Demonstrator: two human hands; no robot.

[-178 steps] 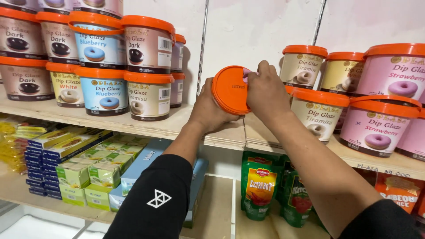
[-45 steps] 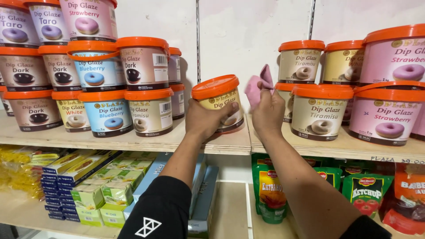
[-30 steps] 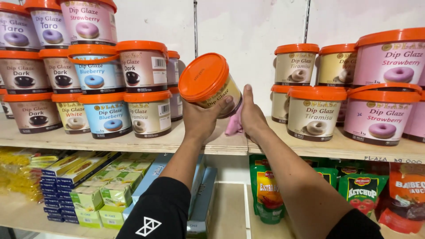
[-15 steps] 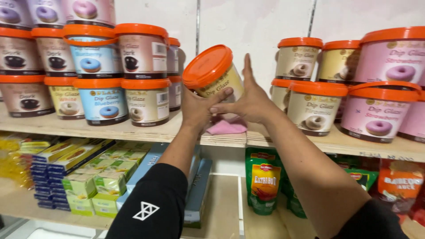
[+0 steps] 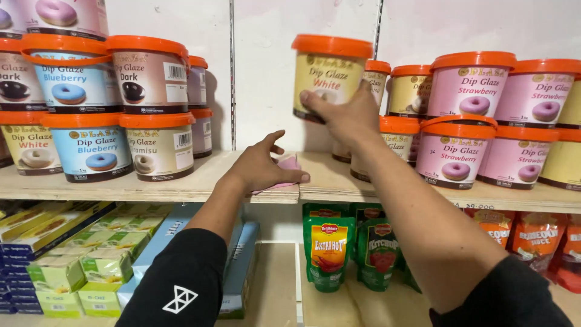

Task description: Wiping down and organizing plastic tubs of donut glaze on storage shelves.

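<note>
My right hand (image 5: 342, 115) grips a cream tub with an orange lid (image 5: 330, 75), holding it upright above the wooden shelf (image 5: 181, 184) in the gap between two groups of tubs. My left hand (image 5: 263, 166) lies flat on a pink cloth (image 5: 289, 165) that rests on the shelf near its front edge. Both forearms reach forward in black sleeves.
Stacked orange-lidded tubs (image 5: 148, 109) fill the shelf at the left, and pink and cream tubs (image 5: 463, 148) stand at the right. Below hang green and red sauce pouches (image 5: 330, 251). Flat boxes (image 5: 66, 266) lie at the lower left.
The tub passed from my left hand to my right hand and now stands upright. The pink cloth went down onto the shelf, and my left hand came down onto it.
</note>
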